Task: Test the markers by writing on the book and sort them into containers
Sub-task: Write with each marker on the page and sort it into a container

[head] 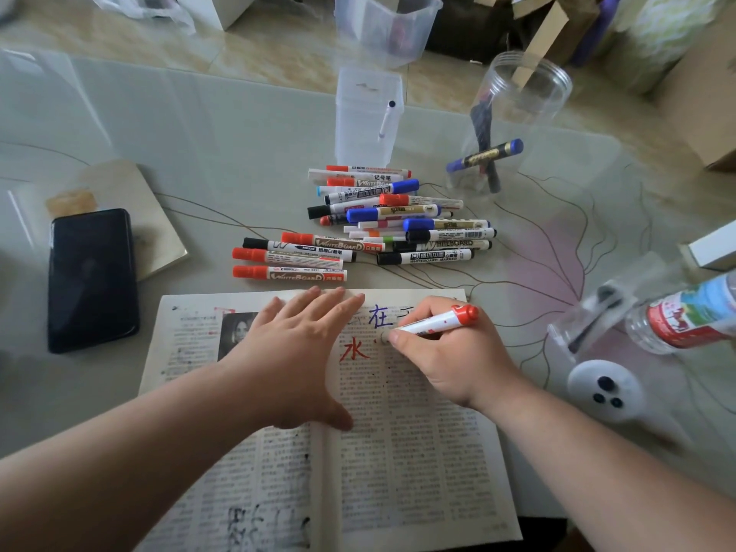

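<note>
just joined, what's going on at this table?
A person is testing markers. The left hand lies flat on the open book, pressing it down. The right hand holds a red marker with its writing end at the right page, beside a red character. A pile of markers lies beyond the book. The square container holds one marker and the round jar a few.
</note>
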`<control>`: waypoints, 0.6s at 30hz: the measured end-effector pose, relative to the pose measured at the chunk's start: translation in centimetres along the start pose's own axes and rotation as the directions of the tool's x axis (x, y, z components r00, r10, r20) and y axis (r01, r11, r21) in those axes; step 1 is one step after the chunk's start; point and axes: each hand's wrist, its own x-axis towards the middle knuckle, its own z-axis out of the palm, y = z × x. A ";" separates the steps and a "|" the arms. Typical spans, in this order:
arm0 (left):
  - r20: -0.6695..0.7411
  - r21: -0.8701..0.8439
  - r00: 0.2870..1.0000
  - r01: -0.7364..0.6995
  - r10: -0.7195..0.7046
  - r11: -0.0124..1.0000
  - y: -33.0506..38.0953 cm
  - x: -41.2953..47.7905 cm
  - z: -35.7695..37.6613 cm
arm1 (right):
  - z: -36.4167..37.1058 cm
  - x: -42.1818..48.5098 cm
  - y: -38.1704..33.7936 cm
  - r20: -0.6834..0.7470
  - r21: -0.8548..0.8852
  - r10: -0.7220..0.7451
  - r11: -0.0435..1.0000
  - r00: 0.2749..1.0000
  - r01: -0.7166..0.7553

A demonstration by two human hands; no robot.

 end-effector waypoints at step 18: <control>0.019 -0.003 1.000 0.012 -0.012 1.000 0.2 0.0 -0.1 | 0.3 -0.1 0.4 -0.075 -0.037 -0.045 0.998 0.996 0.043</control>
